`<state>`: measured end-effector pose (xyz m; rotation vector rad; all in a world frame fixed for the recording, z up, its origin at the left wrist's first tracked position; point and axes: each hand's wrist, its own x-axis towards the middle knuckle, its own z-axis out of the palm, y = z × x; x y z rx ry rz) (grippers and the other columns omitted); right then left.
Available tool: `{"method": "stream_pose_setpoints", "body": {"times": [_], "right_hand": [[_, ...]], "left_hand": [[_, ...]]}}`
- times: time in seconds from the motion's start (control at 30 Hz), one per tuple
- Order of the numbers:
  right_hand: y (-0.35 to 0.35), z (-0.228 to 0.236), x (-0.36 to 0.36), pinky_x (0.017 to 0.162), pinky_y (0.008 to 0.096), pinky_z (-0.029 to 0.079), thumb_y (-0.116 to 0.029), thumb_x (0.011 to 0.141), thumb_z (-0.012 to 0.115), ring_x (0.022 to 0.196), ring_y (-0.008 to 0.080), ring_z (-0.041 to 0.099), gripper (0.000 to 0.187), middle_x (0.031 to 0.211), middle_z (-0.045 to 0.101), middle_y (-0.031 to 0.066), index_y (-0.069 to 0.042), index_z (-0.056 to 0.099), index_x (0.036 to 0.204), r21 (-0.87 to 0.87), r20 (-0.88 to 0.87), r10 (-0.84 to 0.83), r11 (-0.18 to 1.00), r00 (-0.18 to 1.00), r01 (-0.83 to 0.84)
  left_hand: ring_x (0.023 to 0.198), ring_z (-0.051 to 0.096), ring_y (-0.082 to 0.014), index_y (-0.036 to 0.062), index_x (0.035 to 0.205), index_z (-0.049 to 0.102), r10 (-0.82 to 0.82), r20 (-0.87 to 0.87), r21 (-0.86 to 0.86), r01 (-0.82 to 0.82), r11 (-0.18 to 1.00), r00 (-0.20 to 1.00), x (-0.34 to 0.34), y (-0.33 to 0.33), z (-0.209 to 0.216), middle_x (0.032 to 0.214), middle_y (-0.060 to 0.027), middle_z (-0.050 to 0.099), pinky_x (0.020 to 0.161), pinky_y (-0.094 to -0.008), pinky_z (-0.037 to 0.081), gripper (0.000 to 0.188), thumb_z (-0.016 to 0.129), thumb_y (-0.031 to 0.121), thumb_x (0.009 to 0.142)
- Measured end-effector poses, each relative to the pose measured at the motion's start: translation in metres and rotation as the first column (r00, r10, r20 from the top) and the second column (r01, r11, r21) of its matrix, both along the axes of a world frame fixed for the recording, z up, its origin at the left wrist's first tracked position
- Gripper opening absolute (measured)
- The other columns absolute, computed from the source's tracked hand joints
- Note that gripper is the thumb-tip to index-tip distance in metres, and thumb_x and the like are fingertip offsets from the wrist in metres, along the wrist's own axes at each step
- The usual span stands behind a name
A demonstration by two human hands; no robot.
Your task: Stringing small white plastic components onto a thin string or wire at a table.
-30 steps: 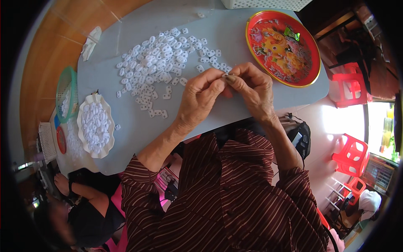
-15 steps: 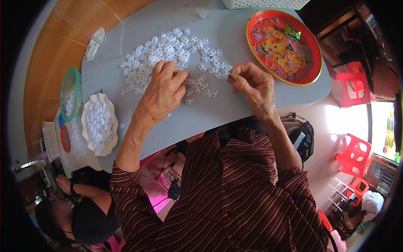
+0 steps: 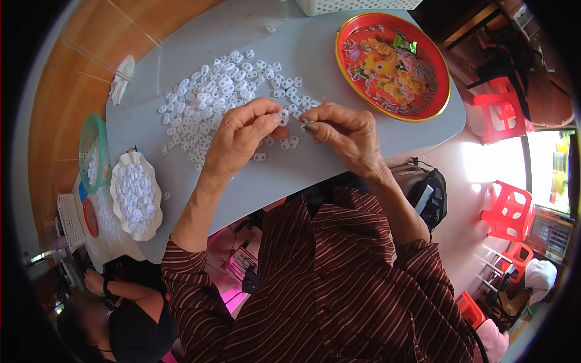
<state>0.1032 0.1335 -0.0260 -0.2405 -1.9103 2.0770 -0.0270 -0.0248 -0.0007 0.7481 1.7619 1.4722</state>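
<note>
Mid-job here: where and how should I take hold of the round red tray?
Probably by the gold rim of the red tray, at its left and right sides, coming from the person's side. The rim runs all the way round, and a white basket stands close to the far side. Keep it level, since loose slender pieces lie inside.

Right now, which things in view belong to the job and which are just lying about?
Likely in the job:
- white two-holed plastic piece in the left hand
- tiny unclear item in the right hand
- heap of small white pieces
- round red gold-rimmed tray of silvery bits
- cream scalloped dish of white pieces

Seemingly lying about:
- crumpled white cloth
- black bag
- red plastic stools
</note>
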Motion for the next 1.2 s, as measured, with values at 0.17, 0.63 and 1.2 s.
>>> {"method": "stream_pose_setpoints", "body": {"times": [0.17,0.63,1.2], "right_hand": [[-0.001,-0.002,0.000,0.065,0.0188,0.043,-0.005,0.086,0.062,0.071,0.0045,0.049,0.018,0.086,0.059,0.0001,0.002,0.060,0.103,-0.122,-0.077,0.054,0.990,0.996,-0.063],[0.000,0.003,0.002,0.069,0.0191,0.045,-0.006,0.086,0.062,0.077,0.0042,0.054,0.027,0.085,0.058,-0.0004,0.000,0.055,0.111,-0.077,-0.003,0.104,0.992,0.995,-0.104],[-0.002,0.002,0.000,0.073,0.0230,0.049,0.001,0.087,0.057,0.078,0.0074,0.058,0.021,0.086,0.063,0.0058,0.003,0.054,0.108,-0.037,-0.057,-0.005,0.999,0.998,0.003]], "left_hand": [[0.074,0.056,-0.0095,-0.0026,0.099,0.059,-0.092,0.158,-0.018,0.096,0.995,0.983,-0.001,0.009,0.001,0.075,-0.0040,0.060,0.072,-0.0234,0.044,0.027,0.052,0.022,0.089],[0.068,0.049,-0.0092,-0.0005,0.088,0.055,-0.273,-0.109,-0.139,0.257,0.956,0.956,-0.008,0.016,0.011,0.071,-0.0042,0.057,0.064,-0.0252,0.041,0.027,0.047,0.025,0.089],[0.056,0.047,-0.0121,-0.0008,0.089,0.053,-0.020,-0.394,0.030,0.035,0.999,0.919,0.024,0.022,-0.002,0.061,-0.0068,0.051,0.054,-0.0285,0.040,0.026,0.045,0.023,0.096]]}}
